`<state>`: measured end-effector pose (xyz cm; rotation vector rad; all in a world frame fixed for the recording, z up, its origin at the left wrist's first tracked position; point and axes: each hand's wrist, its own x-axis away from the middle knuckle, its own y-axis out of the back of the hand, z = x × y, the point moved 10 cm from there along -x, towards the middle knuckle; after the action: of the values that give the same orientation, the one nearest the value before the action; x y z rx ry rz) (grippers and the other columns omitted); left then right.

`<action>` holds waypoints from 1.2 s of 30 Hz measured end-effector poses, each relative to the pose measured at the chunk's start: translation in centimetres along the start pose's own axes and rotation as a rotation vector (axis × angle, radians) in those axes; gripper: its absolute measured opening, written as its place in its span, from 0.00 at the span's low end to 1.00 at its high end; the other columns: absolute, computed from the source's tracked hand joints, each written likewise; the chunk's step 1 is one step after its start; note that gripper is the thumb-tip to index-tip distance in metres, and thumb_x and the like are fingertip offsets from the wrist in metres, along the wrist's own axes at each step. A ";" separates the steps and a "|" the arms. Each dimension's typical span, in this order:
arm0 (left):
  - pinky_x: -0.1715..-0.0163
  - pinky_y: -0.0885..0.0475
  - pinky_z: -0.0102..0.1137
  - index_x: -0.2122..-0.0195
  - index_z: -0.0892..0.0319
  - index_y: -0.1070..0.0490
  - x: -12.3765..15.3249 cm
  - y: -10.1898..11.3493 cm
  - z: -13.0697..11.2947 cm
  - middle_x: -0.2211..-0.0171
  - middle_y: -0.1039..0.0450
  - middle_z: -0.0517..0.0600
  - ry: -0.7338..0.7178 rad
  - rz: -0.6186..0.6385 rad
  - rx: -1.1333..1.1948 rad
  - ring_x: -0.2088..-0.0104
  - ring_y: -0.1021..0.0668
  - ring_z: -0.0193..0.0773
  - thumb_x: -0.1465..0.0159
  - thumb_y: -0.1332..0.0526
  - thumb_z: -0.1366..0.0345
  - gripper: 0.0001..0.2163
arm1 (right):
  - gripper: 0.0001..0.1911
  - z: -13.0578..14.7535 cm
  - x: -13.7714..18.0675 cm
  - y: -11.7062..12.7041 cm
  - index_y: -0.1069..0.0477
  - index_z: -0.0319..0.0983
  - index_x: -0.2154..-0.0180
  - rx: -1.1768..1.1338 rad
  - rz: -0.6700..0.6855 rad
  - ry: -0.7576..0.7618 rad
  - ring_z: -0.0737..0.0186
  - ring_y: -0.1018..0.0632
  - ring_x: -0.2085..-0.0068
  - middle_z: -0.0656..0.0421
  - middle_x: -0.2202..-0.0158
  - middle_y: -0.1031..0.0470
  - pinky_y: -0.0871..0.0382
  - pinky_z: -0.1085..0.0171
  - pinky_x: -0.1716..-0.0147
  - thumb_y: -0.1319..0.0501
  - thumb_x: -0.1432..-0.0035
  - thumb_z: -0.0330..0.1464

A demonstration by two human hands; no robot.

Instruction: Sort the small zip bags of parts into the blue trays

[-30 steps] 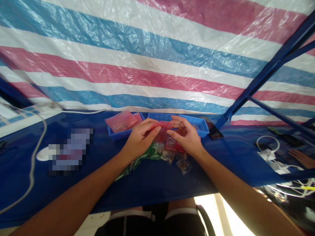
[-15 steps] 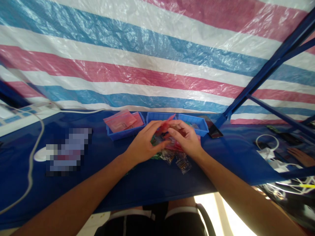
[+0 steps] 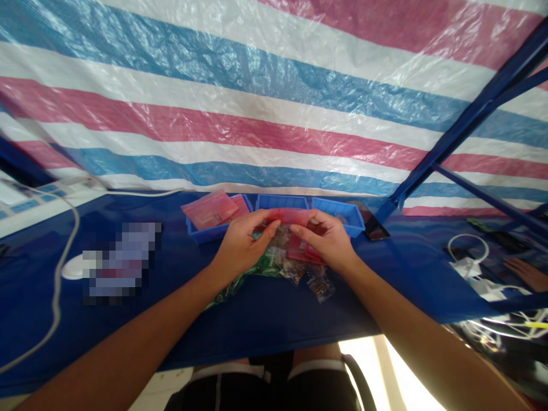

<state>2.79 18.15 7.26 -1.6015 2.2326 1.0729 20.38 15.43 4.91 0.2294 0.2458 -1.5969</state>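
Observation:
Between my two hands a pink translucent plastic bag [image 3: 294, 216] is stretched sideways. My left hand [image 3: 246, 238] pinches its left end between thumb and fingers. At the other end my right hand [image 3: 327, 237] pinches it the same way. Below them on the table lie small clear bags [image 3: 320, 285] with tiny parts inside, which I cannot make out. Green plastic packaging [image 3: 265, 264] spreads beside and under my left hand. Another pink bag [image 3: 306, 251] lies partly hidden under my right hand.
Behind my hands stand a blue bin [image 3: 208, 234] with pink bags, a middle blue bin [image 3: 280, 201] and a right blue bin [image 3: 353, 220]. A dark phone-like slab [image 3: 377, 228] lies beside them. At left are a white cable [image 3: 55, 297] and a blurred-out item. Another person's hand [image 3: 528, 274] shows at far right.
The pink bag has gone from upright and bunched to stretched level between both hands. My left hand has shifted slightly left, uncovering more of the green packaging.

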 end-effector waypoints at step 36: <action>0.41 0.24 0.39 0.57 0.56 0.17 -0.6 1.6 -1.6 0.51 0.18 0.53 -0.147 -0.050 0.012 0.48 0.18 0.43 0.28 0.39 0.68 0.09 | 0.05 2.5 0.3 1.2 0.16 0.44 0.60 0.178 0.005 0.285 0.55 0.17 0.51 0.56 0.54 0.17 0.24 0.54 0.46 0.32 0.35 0.31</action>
<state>2.00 17.83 9.42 -1.5134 2.0901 1.1225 21.60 14.39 7.23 0.5971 0.3218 -1.5796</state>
